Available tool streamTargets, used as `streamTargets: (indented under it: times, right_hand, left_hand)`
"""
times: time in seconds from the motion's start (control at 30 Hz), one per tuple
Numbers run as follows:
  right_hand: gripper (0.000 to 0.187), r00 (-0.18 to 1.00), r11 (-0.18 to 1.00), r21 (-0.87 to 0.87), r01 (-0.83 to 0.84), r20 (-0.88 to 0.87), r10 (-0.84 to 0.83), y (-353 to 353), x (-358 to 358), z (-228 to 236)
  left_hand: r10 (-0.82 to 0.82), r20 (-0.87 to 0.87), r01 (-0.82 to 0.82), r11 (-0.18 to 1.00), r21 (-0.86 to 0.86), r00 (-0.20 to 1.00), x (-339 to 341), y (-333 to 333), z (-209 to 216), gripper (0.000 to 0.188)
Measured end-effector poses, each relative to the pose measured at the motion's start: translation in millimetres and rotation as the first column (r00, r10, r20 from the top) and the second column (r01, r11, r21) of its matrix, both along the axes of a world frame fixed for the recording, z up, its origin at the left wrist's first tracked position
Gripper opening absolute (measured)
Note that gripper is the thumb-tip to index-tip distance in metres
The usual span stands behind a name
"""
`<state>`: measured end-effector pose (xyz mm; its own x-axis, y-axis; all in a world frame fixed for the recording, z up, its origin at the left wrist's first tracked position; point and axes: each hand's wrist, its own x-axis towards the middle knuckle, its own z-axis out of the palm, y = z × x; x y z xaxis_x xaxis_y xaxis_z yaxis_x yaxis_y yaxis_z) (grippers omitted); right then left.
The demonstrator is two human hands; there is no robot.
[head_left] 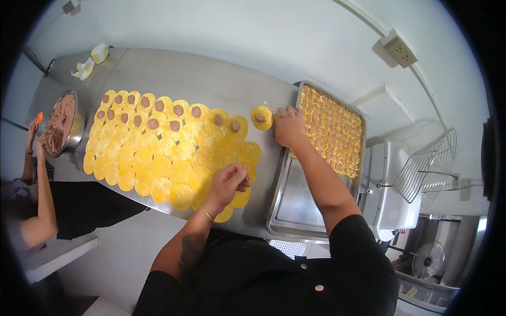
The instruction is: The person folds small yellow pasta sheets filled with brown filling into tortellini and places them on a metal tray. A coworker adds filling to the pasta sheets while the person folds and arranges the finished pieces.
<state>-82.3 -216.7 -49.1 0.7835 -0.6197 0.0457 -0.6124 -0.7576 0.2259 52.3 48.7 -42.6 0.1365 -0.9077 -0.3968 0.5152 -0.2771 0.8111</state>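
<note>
Round yellow dumpling wrappers (159, 166) lie in overlapping rows on the steel table, the far rows carrying dabs of brown-pink filling (175, 126). My left hand (227, 185) is over the near right part of these rows, fingers curled and pinched together; whatever they hold, if anything, is hidden. A single wrapper with filling (260, 118) lies apart to the right. Beside its right edge is my right hand (289, 126), fingers bent and closed, their grip hidden. Just right of that hand, small filled dumplings (332, 129) stand in tight rows on a metal tray (298, 203).
At the left, another person's hands (39, 142) are at a steel bowl (77, 131) of filling, one with an orange-ended tool. Crumpled packaging (84, 69) lies at the table's far left. A white appliance (390, 184) and wire rack (427, 166) stand right of the tray.
</note>
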Motion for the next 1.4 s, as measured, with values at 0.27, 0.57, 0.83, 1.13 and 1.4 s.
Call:
streamTargets:
  times: [0.27,0.57,0.83,1.13,1.4]
  right_hand:
    - [0.028,0.995,0.975,0.204,0.091,0.023,-0.097,41.0,26.2,-17.0]
    - [0.038,1.000,0.999,0.048,0.008,0.005,-0.008,24.9,25.1,-18.9]
    - [0.027,0.950,0.997,0.041,-0.072,0.306,0.056,73.4,-9.1,12.5]
    - [0.020,0.515,0.931,0.364,0.035,0.792,-0.329,140.5,-59.2,7.8]
    - [0.033,0.138,0.434,0.723,-0.538,0.584,-0.800,191.2,3.5,50.4]
  left_hand:
    - [0.136,-0.261,-0.150,0.988,-0.032,0.956,24.3,-60.6,-19.3,0.025]
    - [0.239,-0.362,-0.210,0.971,0.118,0.901,-12.7,-132.8,-58.4,0.025]
    - [0.153,-0.567,-0.165,0.986,0.030,0.809,-28.9,-163.6,-69.0,0.019]
    - [0.205,-0.534,-0.271,0.962,-0.047,0.820,-27.6,-111.2,0.0,0.022]
    - [0.332,-0.314,-0.420,0.866,-0.272,0.889,-17.9,-17.7,89.8,0.039]
